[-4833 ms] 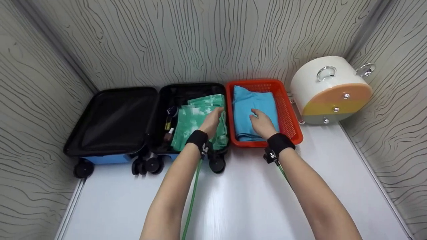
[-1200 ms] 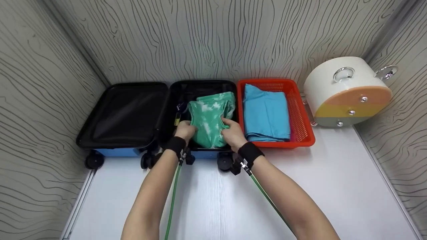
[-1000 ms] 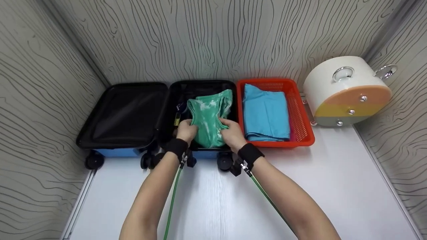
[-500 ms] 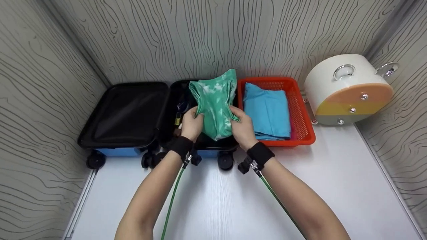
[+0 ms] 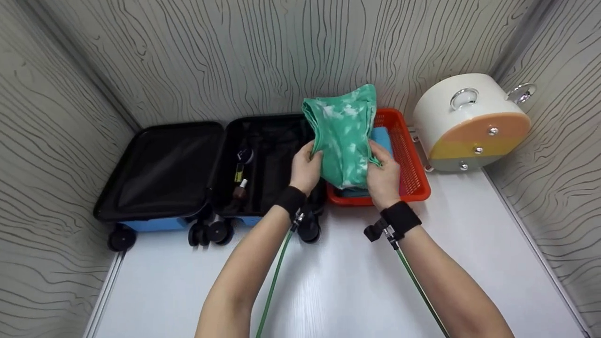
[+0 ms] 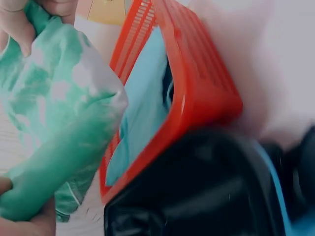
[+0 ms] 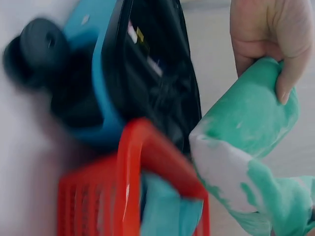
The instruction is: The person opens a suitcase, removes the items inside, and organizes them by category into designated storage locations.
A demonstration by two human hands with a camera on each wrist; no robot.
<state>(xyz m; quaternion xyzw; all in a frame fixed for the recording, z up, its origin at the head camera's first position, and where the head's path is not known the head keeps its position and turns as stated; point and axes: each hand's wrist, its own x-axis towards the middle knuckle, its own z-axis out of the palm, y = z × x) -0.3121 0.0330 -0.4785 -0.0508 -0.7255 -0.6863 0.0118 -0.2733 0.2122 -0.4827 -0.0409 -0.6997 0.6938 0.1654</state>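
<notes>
A folded green-and-white tie-dye cloth hangs in the air over the red basket. My left hand pinches its left edge, thumb on top, and my right hand pinches the right edge. Sagging between them, the cloth shows its thick folded front edge in the left wrist view. Beneath it a folded blue cloth lies in the basket, mostly covered in the head view. To the left stands the open suitcase, with a small dark bottle and a yellow-labelled item inside.
The suitcase's other half lies open at the left. A round dark blue item sits in the packed half. Right of the basket is a white container with coloured drawers and metal handles. Patterned walls enclose the table on the sides and back.
Both hands have gripped the green cloth in the suitcase, lifted it out and carried it right, over the basket. The small items in the suitcase have stayed there.
</notes>
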